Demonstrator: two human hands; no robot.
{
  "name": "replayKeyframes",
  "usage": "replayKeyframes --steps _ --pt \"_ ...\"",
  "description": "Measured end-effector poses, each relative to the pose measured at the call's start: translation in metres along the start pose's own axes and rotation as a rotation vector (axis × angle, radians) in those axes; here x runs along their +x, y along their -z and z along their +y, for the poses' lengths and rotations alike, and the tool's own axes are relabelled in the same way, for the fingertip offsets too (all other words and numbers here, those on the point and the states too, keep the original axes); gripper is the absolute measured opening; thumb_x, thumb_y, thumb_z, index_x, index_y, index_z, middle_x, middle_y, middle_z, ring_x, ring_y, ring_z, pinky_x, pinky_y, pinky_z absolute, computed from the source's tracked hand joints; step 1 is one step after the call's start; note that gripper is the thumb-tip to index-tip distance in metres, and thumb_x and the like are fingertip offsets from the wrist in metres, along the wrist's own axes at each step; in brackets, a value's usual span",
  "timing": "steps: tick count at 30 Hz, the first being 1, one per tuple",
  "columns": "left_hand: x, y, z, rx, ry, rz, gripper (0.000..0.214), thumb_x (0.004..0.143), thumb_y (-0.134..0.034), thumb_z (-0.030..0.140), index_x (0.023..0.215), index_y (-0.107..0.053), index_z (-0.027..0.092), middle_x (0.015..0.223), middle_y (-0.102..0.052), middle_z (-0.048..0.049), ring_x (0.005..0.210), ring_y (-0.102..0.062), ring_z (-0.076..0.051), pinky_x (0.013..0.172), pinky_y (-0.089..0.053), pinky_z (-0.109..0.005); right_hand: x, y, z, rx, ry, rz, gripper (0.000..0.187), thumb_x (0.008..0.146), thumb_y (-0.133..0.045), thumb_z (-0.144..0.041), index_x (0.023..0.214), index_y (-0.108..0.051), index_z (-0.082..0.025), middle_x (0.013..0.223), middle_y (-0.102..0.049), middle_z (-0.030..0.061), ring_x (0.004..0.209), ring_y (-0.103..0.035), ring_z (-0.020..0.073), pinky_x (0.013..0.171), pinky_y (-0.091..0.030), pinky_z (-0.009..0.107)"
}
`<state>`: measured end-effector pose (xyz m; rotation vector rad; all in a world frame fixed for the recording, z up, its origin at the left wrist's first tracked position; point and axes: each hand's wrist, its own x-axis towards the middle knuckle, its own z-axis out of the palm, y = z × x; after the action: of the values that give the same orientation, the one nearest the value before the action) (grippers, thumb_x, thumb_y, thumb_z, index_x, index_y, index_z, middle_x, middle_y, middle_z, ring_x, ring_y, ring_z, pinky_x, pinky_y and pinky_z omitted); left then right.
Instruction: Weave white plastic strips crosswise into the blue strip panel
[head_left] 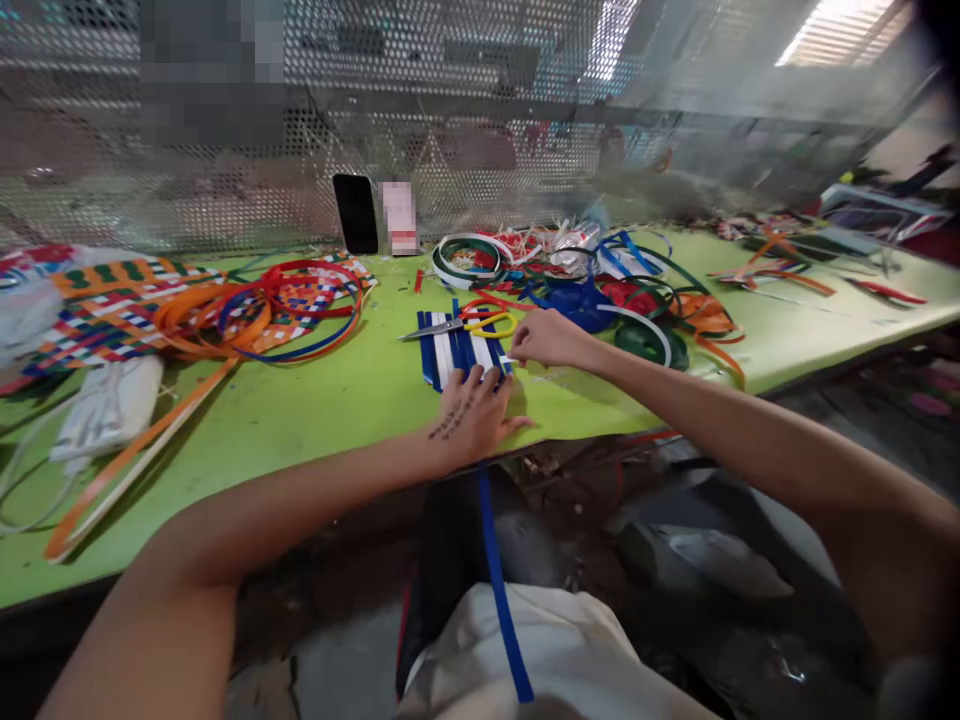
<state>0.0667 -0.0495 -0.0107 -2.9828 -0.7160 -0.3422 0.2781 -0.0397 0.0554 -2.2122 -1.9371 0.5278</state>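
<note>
Hands (471, 412) at strips (442, 352), blue, white; scissors (459, 325) atop

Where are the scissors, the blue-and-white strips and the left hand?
Scissors (456, 326): head view, on the blade near the handles.
Blue-and-white strips (462, 349): head view, on a blue strip near their middle.
Left hand (472, 412): head view, on the back of the hand.

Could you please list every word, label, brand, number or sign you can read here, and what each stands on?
None can be read with certainty.
Pale upright item beside the black phone: pixelated, unreadable.
Left hand: dark marks on its back, too small to make out as letters.
Plastic bag: coloured patches, too blurred to read.
</note>
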Motion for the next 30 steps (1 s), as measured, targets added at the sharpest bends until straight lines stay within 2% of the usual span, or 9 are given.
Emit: replayKeyframes --steps 7,10,14,20,26,30 --pt "0.004 -0.009 -0.002 -0.066 0.001 -0.020 0.077 0.106 -0.050 0.073 0.148 -0.059 0.010 0.134 -0.069 -0.0186 0.124 -0.059 -0.037 0.099 -0.041 -0.048 0.019 -0.010 -0.003 -0.159 0.081 0.029 0.017 0.080 -0.075 -0.013 0.064 -0.080 -0.017 0.064 -0.074 0.0071 0.068 -0.069 0.0208 0.069 -0.052 0.032" --pt "0.005 -0.008 -0.004 -0.060 -0.010 -0.025 0.073 0.107 -0.049 0.072 0.142 -0.064 0.010 0.130 -0.070 -0.0177 0.121 -0.060 -0.037 0.097 -0.043 -0.047 0.022 -0.011 -0.010 -0.227 0.116 0.034 0.019 0.078 -0.077 -0.011 0.060 -0.075 -0.017 0.060 -0.069 0.0069 0.065 -0.066 0.0211 0.069 -0.053 0.035" --pt "0.006 -0.006 -0.005 -0.056 -0.016 -0.023 0.071 0.107 -0.047 0.072 0.140 -0.066 0.012 0.132 -0.070 -0.0176 0.121 -0.060 -0.037 0.098 -0.044 -0.048 0.024 -0.010 -0.021 -0.308 0.142 0.048 0.014 0.077 -0.080 -0.011 0.064 -0.075 -0.016 0.059 -0.066 0.0082 0.065 -0.065 0.0244 0.069 -0.054 0.039" --pt "0.005 -0.009 -0.005 -0.053 -0.021 -0.013 0.074 0.107 -0.048 0.072 0.145 -0.062 0.010 0.133 -0.069 -0.0185 0.122 -0.060 -0.037 0.100 -0.044 -0.047 0.020 -0.004 -0.029 -0.214 0.091 -0.016 0.010 0.081 -0.080 -0.014 0.071 -0.081 -0.012 0.060 -0.068 0.0095 0.069 -0.068 0.0258 0.074 -0.058 0.042" --pt "0.006 -0.012 -0.009 -0.052 -0.048 0.015 0.069 0.108 -0.047 0.070 0.140 -0.066 0.012 0.129 -0.071 -0.0169 0.121 -0.061 -0.036 0.102 -0.042 -0.047 0.016 -0.001 -0.025 -0.160 0.035 -0.060 0.018 0.084 -0.075 -0.014 0.067 -0.079 -0.012 0.059 -0.070 0.0105 0.065 -0.070 0.0240 0.070 -0.058 0.036" --pt "0.006 -0.015 -0.010 -0.043 -0.049 0.029 0.071 0.108 -0.047 0.071 0.143 -0.065 0.011 0.131 -0.071 -0.0169 0.122 -0.061 -0.036 0.102 -0.041 -0.047 0.016 -0.001 -0.025 -0.101 0.033 -0.061 0.021 0.084 -0.071 -0.013 0.064 -0.078 -0.013 0.058 -0.070 0.0095 0.062 -0.070 0.0222 0.067 -0.058 0.033"
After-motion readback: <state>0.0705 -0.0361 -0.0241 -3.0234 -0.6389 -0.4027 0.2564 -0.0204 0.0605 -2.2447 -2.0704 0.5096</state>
